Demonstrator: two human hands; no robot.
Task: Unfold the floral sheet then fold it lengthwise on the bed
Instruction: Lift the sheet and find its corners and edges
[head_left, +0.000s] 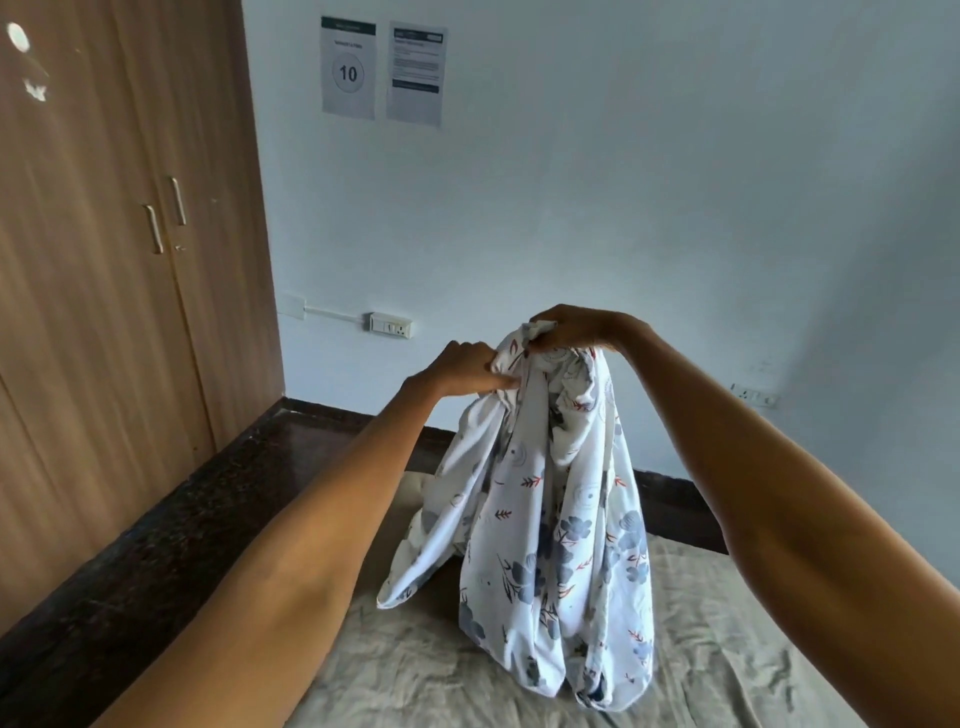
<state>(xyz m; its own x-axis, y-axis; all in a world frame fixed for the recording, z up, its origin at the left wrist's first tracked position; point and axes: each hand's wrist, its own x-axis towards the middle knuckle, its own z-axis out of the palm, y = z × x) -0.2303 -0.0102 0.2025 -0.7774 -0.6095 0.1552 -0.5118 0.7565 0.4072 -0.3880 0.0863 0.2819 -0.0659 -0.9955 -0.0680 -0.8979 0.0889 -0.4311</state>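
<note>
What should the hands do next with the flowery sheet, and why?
Probably pull apart sideways. Both the left hand and right hand pinch the sheet close together at its top, so it hangs bunched in deep folds with its bottom on the bed. Spreading should open it.

Fine print on the two white paper notices (382, 73) on the pale wall: too small to read. Fingertips of both hands buried in the bunched white, blue-flowered sheet (550, 499). Beige rumpled bed (426, 670) cut off by bottom edge; brown wooden wardrobe (104, 260) cut at left.
</note>
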